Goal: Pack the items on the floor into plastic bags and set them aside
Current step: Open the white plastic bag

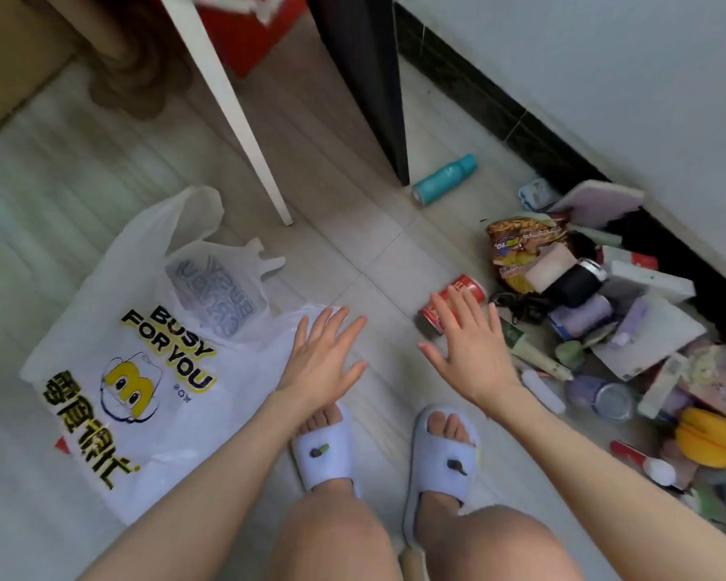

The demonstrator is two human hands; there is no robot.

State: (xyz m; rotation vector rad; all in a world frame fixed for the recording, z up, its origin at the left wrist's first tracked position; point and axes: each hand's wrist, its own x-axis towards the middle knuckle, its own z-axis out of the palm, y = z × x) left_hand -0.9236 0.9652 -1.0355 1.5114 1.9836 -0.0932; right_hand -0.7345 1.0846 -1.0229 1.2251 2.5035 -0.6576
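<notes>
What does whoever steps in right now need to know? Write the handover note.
Left hand: open, fingers spread, holding nothing, over the edge of the white plastic bag.
Right hand: open, holding nothing, over the red can.
The bag lies flat on the floor to the left. The pile of items sits along the wall on the right; a teal bottle lies apart.
Done: nothing visibly packed.
Left: open the bag, pack everything, set bags aside.

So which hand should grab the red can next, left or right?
Probably the right. The right hand is open with its fingertips over the red can. The left hand is open too, but sits by the plastic bag, better placed to hold it open.
</notes>
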